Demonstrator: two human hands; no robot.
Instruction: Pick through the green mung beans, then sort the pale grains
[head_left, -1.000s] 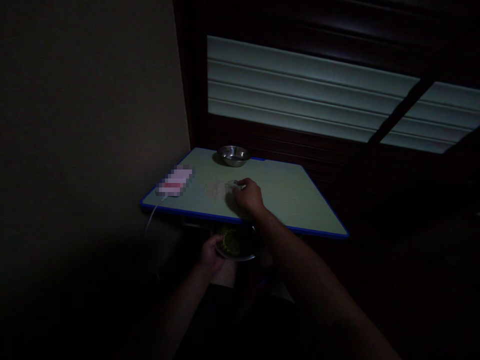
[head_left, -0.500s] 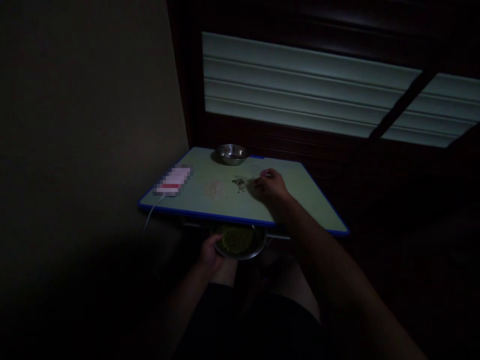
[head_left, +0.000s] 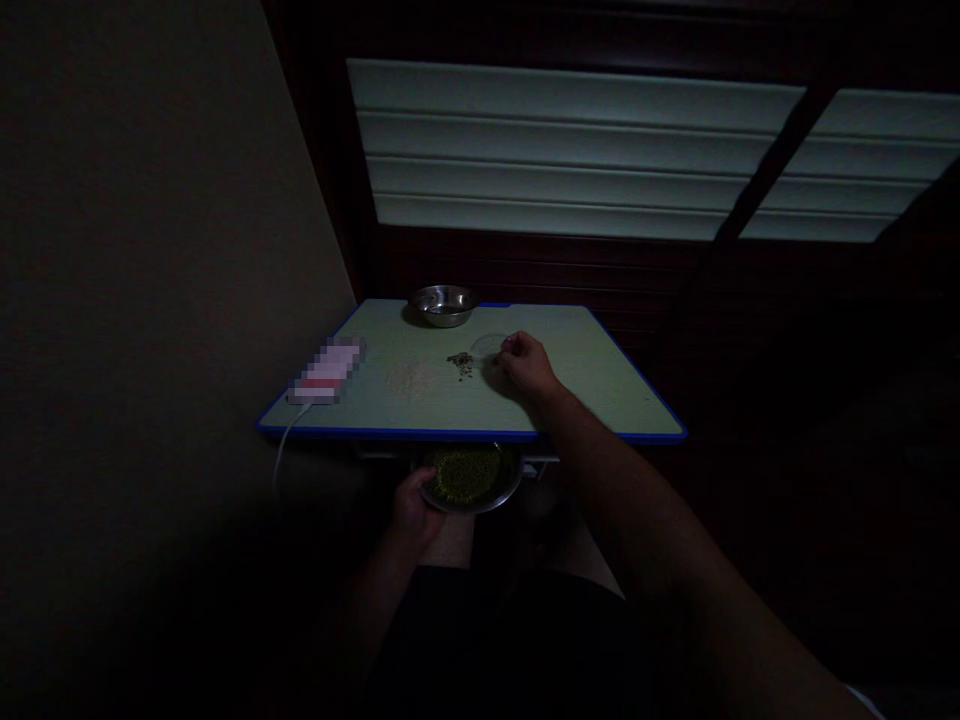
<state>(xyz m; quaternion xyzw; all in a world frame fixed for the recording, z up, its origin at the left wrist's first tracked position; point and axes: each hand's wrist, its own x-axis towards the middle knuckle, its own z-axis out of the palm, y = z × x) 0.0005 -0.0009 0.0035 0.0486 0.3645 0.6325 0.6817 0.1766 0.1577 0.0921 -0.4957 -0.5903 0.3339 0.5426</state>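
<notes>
My left hand [head_left: 417, 508] grips the left rim of a metal bowl [head_left: 504, 496], thumb over the edge. Small green beans [head_left: 466, 474], which look like mung beans, fill its bottom. The bowl is held just below the table's near edge, above my lap. Over the table, my right hand [head_left: 528, 366] is closed in a pinch; what its fingertips hold, if anything, is too small and dark to make out. Beside the fingers lies a small pile of dark bits [head_left: 461, 365]. A faint round outline [head_left: 489, 345] shows on the tabletop behind the fingertips.
The pale table [head_left: 600, 400] has a blue edge. A second metal bowl [head_left: 444, 308] stands at its back. A patch of pale grains [head_left: 407, 380] lies left of the dark pile. A blurred-out phone-like device [head_left: 327, 372] with a white cable [head_left: 282, 445] is at the left, near the wall.
My right hand's fingers have drawn together into a pinch, close to the faint round outline. My left hand still holds the bowl. The whole view has shifted and tilted slightly.
</notes>
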